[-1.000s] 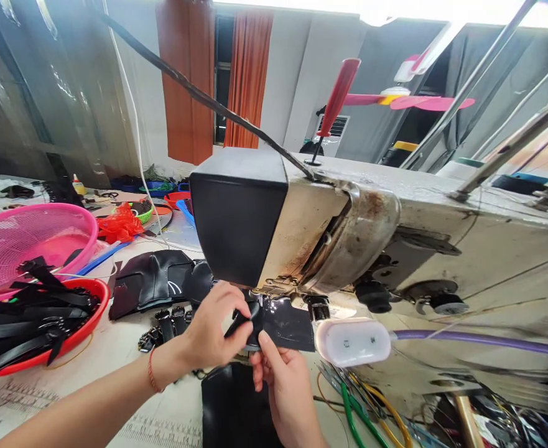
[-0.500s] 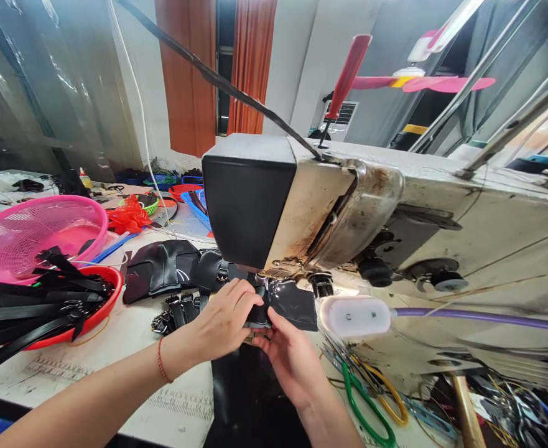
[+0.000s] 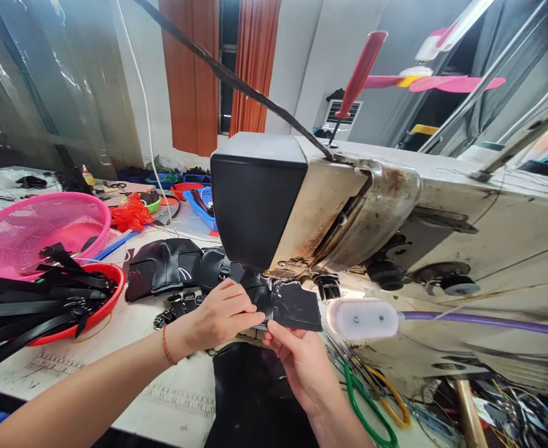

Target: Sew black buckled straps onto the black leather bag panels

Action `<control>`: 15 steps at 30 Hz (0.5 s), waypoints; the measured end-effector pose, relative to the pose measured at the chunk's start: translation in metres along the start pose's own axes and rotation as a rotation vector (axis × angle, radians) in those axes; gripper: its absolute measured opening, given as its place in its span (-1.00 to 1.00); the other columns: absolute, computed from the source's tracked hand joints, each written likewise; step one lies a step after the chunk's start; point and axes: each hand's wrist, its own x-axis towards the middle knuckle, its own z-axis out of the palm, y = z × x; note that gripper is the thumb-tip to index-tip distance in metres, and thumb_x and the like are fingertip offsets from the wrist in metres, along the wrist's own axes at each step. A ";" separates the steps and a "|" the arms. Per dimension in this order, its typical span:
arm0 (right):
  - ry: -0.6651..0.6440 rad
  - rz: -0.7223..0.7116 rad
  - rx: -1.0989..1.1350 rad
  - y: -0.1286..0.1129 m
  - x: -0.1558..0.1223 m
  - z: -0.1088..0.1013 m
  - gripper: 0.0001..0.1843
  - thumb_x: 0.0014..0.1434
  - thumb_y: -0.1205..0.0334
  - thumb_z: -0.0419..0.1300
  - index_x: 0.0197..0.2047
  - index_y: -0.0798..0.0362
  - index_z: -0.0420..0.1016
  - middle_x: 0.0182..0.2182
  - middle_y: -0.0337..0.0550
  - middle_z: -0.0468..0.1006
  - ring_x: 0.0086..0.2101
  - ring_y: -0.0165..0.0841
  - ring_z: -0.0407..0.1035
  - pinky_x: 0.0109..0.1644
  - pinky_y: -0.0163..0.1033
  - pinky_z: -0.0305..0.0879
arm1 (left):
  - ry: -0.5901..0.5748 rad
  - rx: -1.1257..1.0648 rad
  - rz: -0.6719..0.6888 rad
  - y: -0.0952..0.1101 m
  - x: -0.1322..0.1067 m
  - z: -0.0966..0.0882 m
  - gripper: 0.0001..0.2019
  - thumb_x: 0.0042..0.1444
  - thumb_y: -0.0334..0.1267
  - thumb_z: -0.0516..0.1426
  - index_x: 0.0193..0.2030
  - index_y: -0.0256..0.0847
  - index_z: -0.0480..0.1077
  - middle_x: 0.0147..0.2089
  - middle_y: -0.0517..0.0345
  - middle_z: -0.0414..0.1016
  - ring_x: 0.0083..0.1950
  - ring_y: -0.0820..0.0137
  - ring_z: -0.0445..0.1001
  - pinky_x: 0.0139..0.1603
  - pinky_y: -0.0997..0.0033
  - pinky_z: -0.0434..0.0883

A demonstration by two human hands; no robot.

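Observation:
A glossy black leather piece (image 3: pixel 290 306) lies under the head of an old sewing machine (image 3: pixel 348 211). My left hand (image 3: pixel 222 314) presses down on its left edge, fingers closed over the material. From below, my right hand (image 3: pixel 301 361) pinches the piece's front edge between thumb and fingers. Sewn black leather parts (image 3: pixel 171 267) trail away to the left of the machine. More black material (image 3: pixel 250 398) hangs over the table's front edge beneath my hands.
A red bowl (image 3: pixel 103 308) full of black straps sits at the left, with a pink basket (image 3: pixel 35 230) behind it. A white lamp (image 3: pixel 362 318) on a purple arm juts out by the needle. Green and yellow scissors (image 3: pixel 371 404) and tools lie at the right. A red-handled screwdriver (image 3: pixel 360 74) stands on the machine.
My view has shifted a little rightward and nearer. Both hands have adjusted their hold on the black piece under the machine head; the left hand now lies flatter on it.

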 end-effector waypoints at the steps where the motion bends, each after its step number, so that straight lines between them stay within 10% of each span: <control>1: -0.024 -0.001 -0.017 0.001 0.000 -0.002 -0.63 -0.26 0.15 0.54 -0.42 0.18 0.59 -0.52 -0.16 0.55 -0.48 -0.42 0.40 -0.30 -0.31 0.39 | -0.006 -0.003 0.000 -0.001 -0.001 0.001 -0.84 0.25 -0.46 0.07 -0.11 -0.21 0.43 -0.34 0.17 0.49 -0.29 0.42 0.32 -0.21 0.35 0.25; 15: -0.058 0.125 -0.161 -0.016 -0.002 -0.002 -0.56 -0.24 -0.05 0.49 -0.60 0.18 0.54 -0.62 -0.19 0.45 -0.54 -0.46 0.27 -0.39 -0.32 0.24 | -0.176 0.128 0.090 0.004 0.010 -0.013 -0.80 0.32 -0.44 0.00 -0.10 -0.16 0.43 -0.41 0.23 0.41 -0.30 0.45 0.34 -0.17 0.34 0.20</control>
